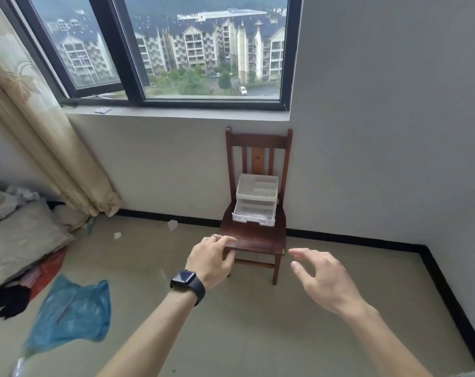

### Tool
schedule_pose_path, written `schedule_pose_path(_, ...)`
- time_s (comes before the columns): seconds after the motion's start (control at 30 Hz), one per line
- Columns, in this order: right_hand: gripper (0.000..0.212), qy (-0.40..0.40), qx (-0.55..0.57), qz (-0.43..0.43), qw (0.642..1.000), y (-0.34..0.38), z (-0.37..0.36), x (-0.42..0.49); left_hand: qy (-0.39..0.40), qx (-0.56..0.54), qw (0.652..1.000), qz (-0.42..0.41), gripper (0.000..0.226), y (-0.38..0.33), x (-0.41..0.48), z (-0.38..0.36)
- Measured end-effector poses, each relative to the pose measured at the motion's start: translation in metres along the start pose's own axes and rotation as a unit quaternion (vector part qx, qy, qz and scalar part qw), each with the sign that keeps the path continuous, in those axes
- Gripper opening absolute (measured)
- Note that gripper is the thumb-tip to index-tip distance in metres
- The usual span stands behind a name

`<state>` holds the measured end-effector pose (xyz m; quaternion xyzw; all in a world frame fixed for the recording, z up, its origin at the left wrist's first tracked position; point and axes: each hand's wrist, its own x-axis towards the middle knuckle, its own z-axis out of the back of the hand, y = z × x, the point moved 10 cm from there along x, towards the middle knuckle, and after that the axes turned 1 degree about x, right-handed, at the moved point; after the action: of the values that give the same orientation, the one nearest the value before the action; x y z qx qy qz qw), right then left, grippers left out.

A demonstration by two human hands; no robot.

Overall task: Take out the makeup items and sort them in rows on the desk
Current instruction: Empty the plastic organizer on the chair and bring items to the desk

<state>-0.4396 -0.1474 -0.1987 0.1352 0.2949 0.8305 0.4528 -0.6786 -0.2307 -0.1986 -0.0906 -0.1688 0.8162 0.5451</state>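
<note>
**While both my hands are stretched out, the organizer sits on the chair**

Though my left hand [211, 258] overlaps the front left corner of the wooden chair [260, 240] at mid-frame, I cannot tell whether my fingers actually touch the seat. They are loosely curved, lie close together and grip nothing. A ring [214, 235] shows on one finger and a black smartwatch [186, 277] is strapped round that wrist. My right hand [323, 278], lower right of center, is held in the air just beside the chair's front right corner. Its fingers are spread and gently bent, the thumb is apart from them, and nothing is in the palm.

The white plastic drawer organizer [255, 200] stands on the back of the seat, up against the chair's slatted backrest. Its top tray is divided into compartments and its lower drawer is pulled forward. What lies inside is too pale and small for me to make out.

The chair stands against the wall below the right end of the dark-framed window [176, 50], which fills the upper middle and looks out on apartment blocks. A beige curtain [40, 131] hangs down the upper left. Rumpled bedding [18, 235] is heaped at the left edge. A blue plastic bag [73, 308], blurred, is at lower left, and a scrap of paper [172, 224] lies on the floor near the baseboard.
</note>
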Motion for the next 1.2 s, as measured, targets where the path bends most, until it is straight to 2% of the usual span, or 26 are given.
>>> schedule_pose_path(0.33,0.036,0.084,-0.03,-0.054,0.995,-0.063,-0.075,0.196,0.136,-0.004,0.991,0.012,0.041,0.061,0.193,-0.122)
schedule_pose_path(0.5,0.038,0.139,-0.043,-0.112,0.983,-0.091,-0.12,0.289,0.234,-0.003,0.972,0.015,0.044,0.097,0.285,-0.181)
schedule_pose_path(0.7,0.043,0.188,-0.05,-0.168,0.966,-0.124,-0.179,0.376,0.307,0.022,0.951,0.009,0.049,0.137,0.365,-0.239)
schedule_pose_path(0.87,0.052,0.201,-0.08,-0.179,0.96,-0.162,-0.234,0.433,0.318,0.054,0.946,-0.034,0.059,0.155,0.412,-0.294)
schedule_pose_path(1.0,0.056,0.194,-0.12,-0.144,0.963,-0.188,-0.274,0.469,0.305,0.12,0.938,-0.109,0.071,0.163,0.436,-0.345)
schedule_pose_path(1.2,0.065,0.174,-0.235,-0.069,0.954,-0.213,-0.318,0.51,0.251,0.222,0.915,-0.226,0.05,0.159,0.46,-0.395)
